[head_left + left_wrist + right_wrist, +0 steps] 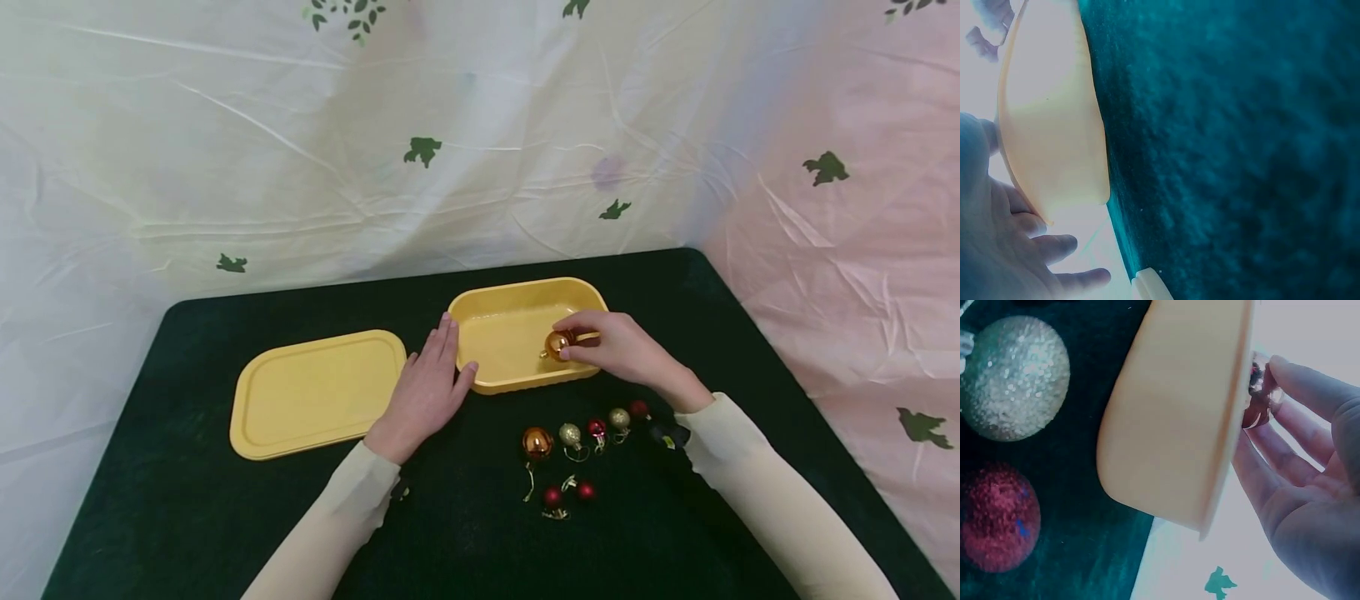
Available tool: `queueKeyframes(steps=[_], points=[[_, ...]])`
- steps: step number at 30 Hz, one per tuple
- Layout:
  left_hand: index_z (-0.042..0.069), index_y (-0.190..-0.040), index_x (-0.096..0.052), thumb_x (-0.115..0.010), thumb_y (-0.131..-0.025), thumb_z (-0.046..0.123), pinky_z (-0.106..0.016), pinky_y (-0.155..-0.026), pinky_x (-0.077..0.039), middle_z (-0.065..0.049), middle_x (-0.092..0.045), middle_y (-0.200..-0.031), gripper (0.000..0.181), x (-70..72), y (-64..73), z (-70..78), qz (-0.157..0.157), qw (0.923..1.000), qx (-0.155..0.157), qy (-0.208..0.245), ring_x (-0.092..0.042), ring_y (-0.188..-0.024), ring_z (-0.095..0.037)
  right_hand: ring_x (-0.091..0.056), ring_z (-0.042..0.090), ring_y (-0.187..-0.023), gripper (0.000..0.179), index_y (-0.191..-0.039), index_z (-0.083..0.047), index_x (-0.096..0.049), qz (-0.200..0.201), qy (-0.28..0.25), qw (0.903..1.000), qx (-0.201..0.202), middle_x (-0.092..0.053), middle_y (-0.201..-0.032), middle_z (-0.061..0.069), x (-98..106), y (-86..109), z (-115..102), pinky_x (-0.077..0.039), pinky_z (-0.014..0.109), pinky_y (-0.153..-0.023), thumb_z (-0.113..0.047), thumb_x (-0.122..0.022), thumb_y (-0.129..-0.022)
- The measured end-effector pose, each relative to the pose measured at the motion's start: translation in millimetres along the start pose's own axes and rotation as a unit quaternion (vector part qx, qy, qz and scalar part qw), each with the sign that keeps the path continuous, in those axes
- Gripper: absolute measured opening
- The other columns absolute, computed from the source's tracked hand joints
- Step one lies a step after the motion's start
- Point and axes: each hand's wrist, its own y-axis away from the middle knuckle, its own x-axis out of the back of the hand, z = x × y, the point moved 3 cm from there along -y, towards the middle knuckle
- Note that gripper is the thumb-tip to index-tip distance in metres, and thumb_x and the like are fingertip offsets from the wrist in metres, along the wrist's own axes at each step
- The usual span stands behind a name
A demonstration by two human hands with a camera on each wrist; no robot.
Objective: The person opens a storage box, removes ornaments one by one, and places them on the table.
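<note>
A yellow rectangular box (498, 333) with rounded corners stands near the table's back edge. Over its right end, my right hand (618, 343) pinches a shiny copper-gold Christmas ball (558, 342) between thumb and fingers. The right wrist view shows part of that ball (1262, 394) above the rim, the rest hidden by the box wall (1172, 412). My left hand (427, 387) rests with straight fingers against the box's left end. In the left wrist view, its fingers (1054, 247) lie along the box's rim.
Left of the box lies its flat yellow lid (318, 396). In front are another copper-gold ball (537, 443), glittery gold balls (570, 434) and several small red balls (586, 492), some with gold loops. A patterned cloth (480, 167) hangs behind the dark green table (225, 517).
</note>
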Motion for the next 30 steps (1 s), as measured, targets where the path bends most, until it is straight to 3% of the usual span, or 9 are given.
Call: queueKeyframes(steps=[8,17,30], points=[[0.008,-0.167,-0.009,-0.039,-0.110,0.050,-0.063,-0.120,-0.026,-0.005,-0.002,-0.174,0.076,0.7,0.6,0.6,0.000,1.0000,-0.001,0.003,-0.018,-0.158,-0.031,-0.067,0.023,-0.115,0.036,-0.130,-0.011,-0.070,0.027,-0.025,0.9993,0.009,-0.068,-0.126,0.007,9.5,22.7,-9.1,-0.058,0.046,-0.094,-0.021,-0.077,-0.096],[0.007,-0.167,-0.010,-0.039,-0.110,0.050,-0.063,-0.120,-0.026,-0.005,-0.002,-0.174,0.077,0.9,0.1,0.7,-0.001,1.0000,-0.001,0.003,-0.018,-0.158,-0.030,-0.067,0.016,-0.112,0.034,-0.131,-0.016,-0.070,0.052,-0.015,0.9981,0.032,-0.068,-0.124,0.000,18.4,46.3,-23.8,-0.059,0.033,-0.091,-0.020,-0.075,-0.097],[0.006,-0.166,-0.010,-0.040,-0.110,0.049,-0.063,-0.119,-0.027,-0.005,-0.003,-0.174,0.076,0.1,-0.2,-0.6,0.007,0.9999,-0.010,0.001,-0.018,-0.157,-0.030,-0.067,0.010,-0.107,0.038,-0.131,-0.020,-0.069,0.093,-0.021,0.9954,0.004,-0.066,-0.125,-0.005,21.7,86.0,-29.1,-0.056,0.020,-0.089,-0.017,-0.078,-0.095]])
